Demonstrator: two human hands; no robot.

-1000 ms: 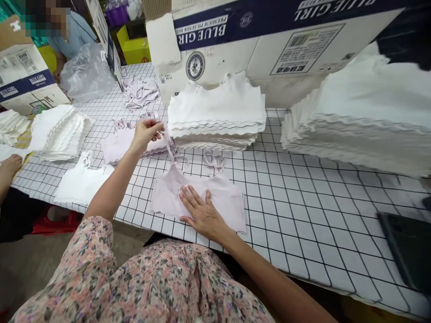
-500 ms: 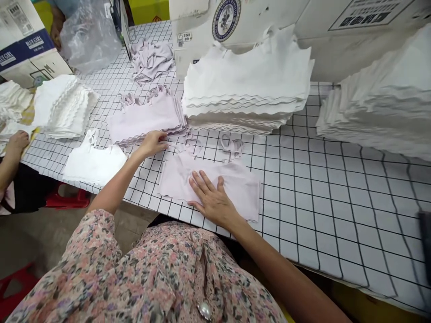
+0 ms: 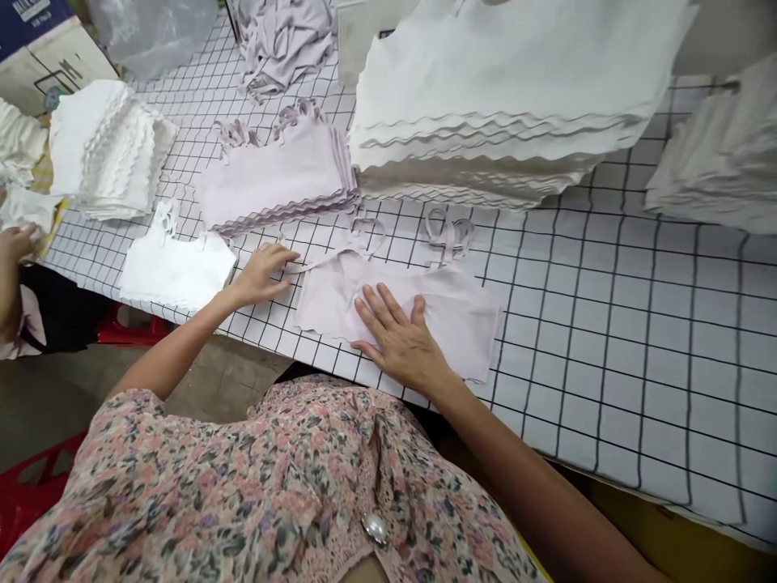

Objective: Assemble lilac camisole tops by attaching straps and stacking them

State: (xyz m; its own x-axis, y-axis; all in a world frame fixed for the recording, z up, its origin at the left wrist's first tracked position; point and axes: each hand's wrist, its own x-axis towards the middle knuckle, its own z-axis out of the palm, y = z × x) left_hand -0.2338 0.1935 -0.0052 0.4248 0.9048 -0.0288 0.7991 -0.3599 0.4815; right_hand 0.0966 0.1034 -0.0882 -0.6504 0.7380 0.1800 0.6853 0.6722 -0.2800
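Observation:
A lilac camisole top lies flat on the grid-patterned cloth in front of me, its thin straps looped at the top. My right hand rests palm down on it with fingers spread. At its upper left corner is my left hand, thumb and fingers apart. A narrow lilac strip of the top reaches between those fingers; whether they touch it is unclear. Just behind sits a stack of lilac tops with wavy hems. Left of my left hand lies one white top.
A tall stack of white tops stands behind the lilac one, and another white stack at the right. White pieces are piled at left, near another person's hand. A lilac heap lies at the back.
My left hand has moved left, away from the lilac stack, and its fingers are further apart. The lilac strip stretches further toward it. My right hand stays on the top; the view has tilted down.

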